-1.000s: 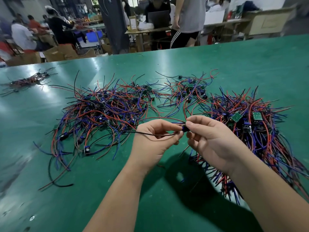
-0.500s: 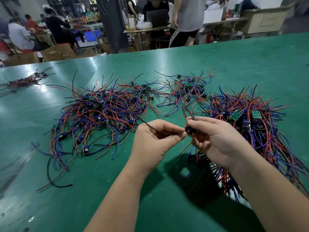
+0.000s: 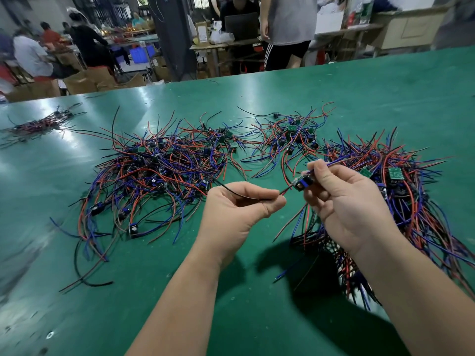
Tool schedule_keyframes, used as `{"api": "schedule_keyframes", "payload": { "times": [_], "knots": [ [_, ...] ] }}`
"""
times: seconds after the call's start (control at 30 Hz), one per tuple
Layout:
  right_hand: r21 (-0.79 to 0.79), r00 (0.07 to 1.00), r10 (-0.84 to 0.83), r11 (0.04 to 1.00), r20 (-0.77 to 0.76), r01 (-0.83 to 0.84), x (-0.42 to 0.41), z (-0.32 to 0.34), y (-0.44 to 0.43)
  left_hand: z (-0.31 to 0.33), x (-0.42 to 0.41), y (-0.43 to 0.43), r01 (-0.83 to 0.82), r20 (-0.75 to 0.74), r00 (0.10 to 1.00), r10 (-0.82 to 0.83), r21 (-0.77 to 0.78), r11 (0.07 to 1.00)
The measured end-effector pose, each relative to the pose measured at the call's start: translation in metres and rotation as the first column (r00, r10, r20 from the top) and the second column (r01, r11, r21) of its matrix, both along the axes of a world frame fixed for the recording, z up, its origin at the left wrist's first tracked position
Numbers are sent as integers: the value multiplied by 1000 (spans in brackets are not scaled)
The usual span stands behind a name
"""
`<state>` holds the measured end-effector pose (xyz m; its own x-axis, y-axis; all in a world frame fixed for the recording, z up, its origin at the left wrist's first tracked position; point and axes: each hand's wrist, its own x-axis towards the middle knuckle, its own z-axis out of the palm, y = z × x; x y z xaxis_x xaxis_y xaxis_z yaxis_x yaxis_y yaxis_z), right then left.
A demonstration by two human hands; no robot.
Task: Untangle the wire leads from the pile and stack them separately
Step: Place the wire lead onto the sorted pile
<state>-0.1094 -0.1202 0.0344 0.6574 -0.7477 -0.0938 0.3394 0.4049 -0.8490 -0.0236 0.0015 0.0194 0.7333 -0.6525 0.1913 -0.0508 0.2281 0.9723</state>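
Two bare hands hold one thin black wire lead [image 3: 232, 192] above the glossy green table [image 3: 385, 98], near the piles.

The left hand [image 3: 239, 214] pinches the black wire between thumb and forefinger. The right hand [image 3: 347, 201], fingers curled, grasps the small board with a blue part [image 3: 303, 183] at the end of this lead, just right of the left fingertips. To the left of the hands lies the large tangled pile of red, blue and black wires [image 3: 159, 170]. A smaller tangle [image 3: 290, 137] lies farther away, behind the hands. A denser heap with green boards [image 3: 411, 191] lies on the right, partly under the right arm. A thin bundle [image 3: 41, 124] lies well apart at the far left.
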Motion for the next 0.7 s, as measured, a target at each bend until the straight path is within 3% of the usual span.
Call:
{"api": "schedule_keyframes", "payload": {
  "times": [0.13, 0.27, 0.37, 0.47, 0.6, 0.7],
  "knots": [
    [-8, 999, 5, 1000, 45, -5, 0, 0, 0, -1, 1, 6, 221, 108, 969, -222, 24, 975],
    [-9, 997, 66, 998, 28, -66, -3, 6, -8, 1, 4, 15, 517, 112, 820, -562, 279, 809],
    [-78, 978, 207, 975, -30, -209, -6, 4, -9, -1, 3, 9, 424, -65, 902, -427, 326, 845],
    [-213, 939, 330, 914, -99, -344, -4, -2, -2, -2, -1, 0, 354, -270, 915, -301, 178, 918],
    [-438, 949, 196, 851, -247, -290, -1, -9, 0, -6, -7, -3, 296, -209, 941, -265, 138, 945],
    [-418, 970, 108, 888, -219, -193, -2, -7, -5, -4, -8, 0, 352, -219, 923, -316, 156, 923]
  ]
}}
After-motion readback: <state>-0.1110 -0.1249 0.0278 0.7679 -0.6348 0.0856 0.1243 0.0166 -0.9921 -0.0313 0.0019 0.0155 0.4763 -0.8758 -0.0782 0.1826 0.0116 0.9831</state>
